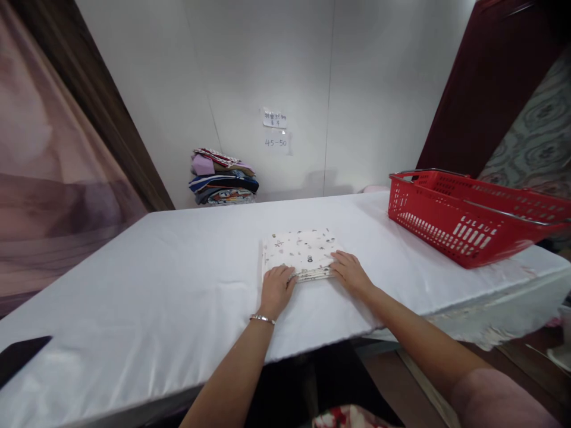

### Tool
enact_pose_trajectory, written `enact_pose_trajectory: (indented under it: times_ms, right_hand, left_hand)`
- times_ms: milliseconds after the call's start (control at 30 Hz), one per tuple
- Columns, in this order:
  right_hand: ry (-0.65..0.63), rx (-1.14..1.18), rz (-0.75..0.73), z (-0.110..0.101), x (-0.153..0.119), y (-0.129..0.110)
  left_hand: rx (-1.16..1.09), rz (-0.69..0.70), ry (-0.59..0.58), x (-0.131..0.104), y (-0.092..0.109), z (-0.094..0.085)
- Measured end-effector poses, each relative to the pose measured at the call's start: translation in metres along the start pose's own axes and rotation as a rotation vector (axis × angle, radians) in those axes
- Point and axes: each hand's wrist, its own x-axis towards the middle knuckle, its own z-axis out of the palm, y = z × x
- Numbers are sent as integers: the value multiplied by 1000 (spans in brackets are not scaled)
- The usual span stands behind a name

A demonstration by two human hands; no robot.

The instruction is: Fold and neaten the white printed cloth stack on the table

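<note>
Both hands lie with fingers loosely bent over the near corners of a folded printed cloth (307,246), the left hand (276,290) on its left corner and the right hand (351,273) on its right (whether either one pinches the layers, I cannot tell). The cloth lies flat on the white-covered worktop (178,285). Well apart to the right sits a red basket (446,226); beyond the cloth, to the left, a stack of folded fabrics (223,178) stands near the wall.
</note>
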Motion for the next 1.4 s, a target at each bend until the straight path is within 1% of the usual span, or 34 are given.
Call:
enact_pose_trajectory:
  times_ms: [133,267,467,600,733,900,1067,1167,1333,1400]
  right_hand:
    - [-5,-30,-24,1,10,-10]
    - [-9,-20,-48,5,14,-14]
    - [69,46,-83,10,7,-12]
    - [93,65,-107,14,2,-9]
    - [76,110,-93,16,0,-7]
    - [45,139,-107,8,-7,1]
    - [48,116,55,-4,-18,20]
    - [63,142,105,-9,-25,28]
    - [120,290,213,-5,-32,36]
    - [166,367,307,-1,-32,39]
  left_hand:
    - [0,4,-5,0,0,1]
    - [1,-3,-7,0,0,1]
    - [-24,0,-33,1,2,-2]
    - [-20,-6,-41,1,3,-4]
    - [-16,0,-44,1,3,-4]
    - [-16,3,-36,0,2,-2]
    - [-7,7,-34,0,1,-1]
    - [-2,7,-48,1,2,-2]
    - [8,11,-54,2,3,-4]
    - [16,14,-55,2,4,-5]
